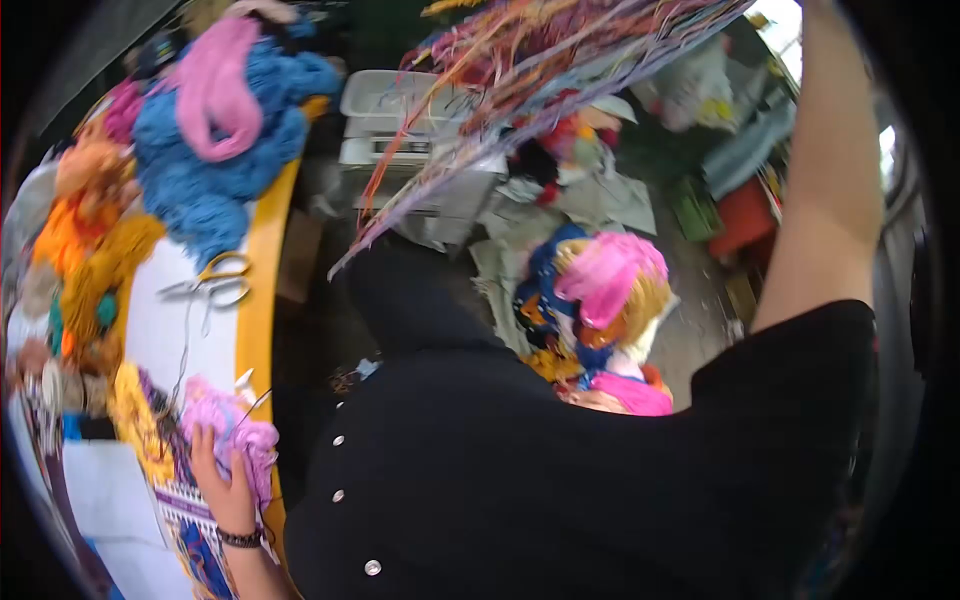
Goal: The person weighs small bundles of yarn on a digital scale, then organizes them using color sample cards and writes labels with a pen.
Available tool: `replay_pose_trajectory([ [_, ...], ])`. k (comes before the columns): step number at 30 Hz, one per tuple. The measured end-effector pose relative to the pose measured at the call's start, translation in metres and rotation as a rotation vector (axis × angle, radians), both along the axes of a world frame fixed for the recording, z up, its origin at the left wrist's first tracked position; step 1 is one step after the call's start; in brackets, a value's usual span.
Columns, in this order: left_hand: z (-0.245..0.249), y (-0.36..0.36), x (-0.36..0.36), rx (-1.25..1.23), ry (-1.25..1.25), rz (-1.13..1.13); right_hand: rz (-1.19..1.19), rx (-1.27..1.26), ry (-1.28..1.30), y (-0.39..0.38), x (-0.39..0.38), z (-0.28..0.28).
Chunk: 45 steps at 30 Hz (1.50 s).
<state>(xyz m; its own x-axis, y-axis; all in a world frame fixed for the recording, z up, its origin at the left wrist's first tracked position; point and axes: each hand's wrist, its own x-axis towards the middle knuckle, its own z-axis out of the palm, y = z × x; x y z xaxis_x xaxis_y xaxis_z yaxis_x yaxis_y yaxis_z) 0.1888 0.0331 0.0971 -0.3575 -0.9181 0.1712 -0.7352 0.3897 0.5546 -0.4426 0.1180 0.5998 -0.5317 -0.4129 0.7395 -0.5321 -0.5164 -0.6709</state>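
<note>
My left hand (226,495) lies at the table's edge with fingers stretched out and apart, touching a pink yarn bundle (225,425). A dark bracelet circles that wrist. Beside the fingers lies a yellow yarn skein (145,420) next to dark purple strands. Scissors with yellow-and-white handles (212,282) rest farther up the white tabletop (160,325). My right arm reaches up at the right, and its hand is beyond the top of the view. A long bundle of multicoloured strands (560,75) stretches across the top; what holds it is hidden.
Blue yarn (190,150) with a pink skein (218,85) is heaped on the table's far end. Orange yarn (75,230) lines its left side. White plastic bins (385,95) stand beyond. Pink and tan yarn (615,285) is piled on the right, near a red container (743,225).
</note>
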Motion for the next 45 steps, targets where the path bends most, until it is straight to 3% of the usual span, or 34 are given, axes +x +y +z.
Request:
replay_pose_trajectory([
  [1, 0.005, -0.003, -0.002, 0.011, -0.003, -0.046, -0.002, 0.003, -0.053, 0.013, -0.019, -0.010],
  [4, 0.013, -0.012, -0.012, 0.032, 0.027, -0.083, 0.069, -0.176, -0.623, 0.038, -0.151, -0.015],
  [8, 0.010, -0.028, -0.020, 0.103, -0.004, -0.077, 0.057, 0.068, -0.706, 0.020, -0.079, -0.166],
  [9, 0.014, -0.031, -0.027, 0.143, 0.002, -0.076, 0.062, 0.190, -0.617, 0.018, -0.080, -0.197],
  [10, 0.017, -0.034, -0.036, 0.181, 0.011, -0.074, 0.085, 0.195, -0.727, 0.011, -0.075, -0.224],
  [11, 0.021, -0.034, -0.046, 0.186, 0.015, -0.070, 0.200, 0.279, -0.805, 0.014, -0.179, -0.288],
  [12, 0.022, -0.034, -0.053, 0.191, 0.005, -0.074, 0.185, 0.296, -0.899, 0.011, -0.178, -0.313],
  [13, 0.023, -0.035, -0.060, 0.237, 0.019, -0.061, -0.011, 0.223, -0.895, -0.003, -0.121, -0.318],
  [17, 0.021, -0.047, -0.078, 0.432, 0.148, -0.024, -0.036, 0.287, -1.040, 0.002, -0.188, -0.394],
  [21, 0.031, -0.069, -0.087, 0.461, 0.155, -0.002, -0.188, 0.275, -1.030, -0.001, -0.228, -0.452],
  [23, 0.035, -0.083, -0.090, 0.492, 0.145, 0.003, -0.170, 0.311, -1.078, 0.002, -0.234, -0.477],
  [27, 0.035, -0.106, -0.101, 0.535, 0.126, 0.026, -0.138, 0.350, -0.919, 0.009, -0.256, -0.556],
  [30, 0.034, -0.124, -0.097, 0.572, 0.105, 0.048, -0.472, 0.479, -0.757, 0.008, -0.272, -0.616],
  [36, 0.052, -0.142, -0.113, 0.580, 0.048, 0.133, -0.646, 0.505, -0.598, -0.006, -0.292, -0.677],
  [38, 0.053, -0.145, -0.112, 0.588, 0.039, 0.173, -0.827, 0.804, -0.477, -0.010, -0.295, -0.701],
  [41, 0.057, -0.141, -0.121, 0.592, 0.028, 0.234, -0.842, 0.882, -0.577, -0.010, -0.275, -0.739],
  [43, 0.058, -0.141, -0.115, 0.597, 0.031, 0.256, -0.863, 1.164, -0.684, 0.002, -0.252, -0.756],
  [44, 0.056, -0.139, -0.112, 0.603, 0.046, 0.266, -0.913, 1.317, -0.732, 0.015, -0.250, -0.802],
  [45, 0.056, -0.136, -0.114, 0.589, 0.040, 0.307, -0.902, 1.411, -0.711, 0.038, -0.267, -0.900],
])
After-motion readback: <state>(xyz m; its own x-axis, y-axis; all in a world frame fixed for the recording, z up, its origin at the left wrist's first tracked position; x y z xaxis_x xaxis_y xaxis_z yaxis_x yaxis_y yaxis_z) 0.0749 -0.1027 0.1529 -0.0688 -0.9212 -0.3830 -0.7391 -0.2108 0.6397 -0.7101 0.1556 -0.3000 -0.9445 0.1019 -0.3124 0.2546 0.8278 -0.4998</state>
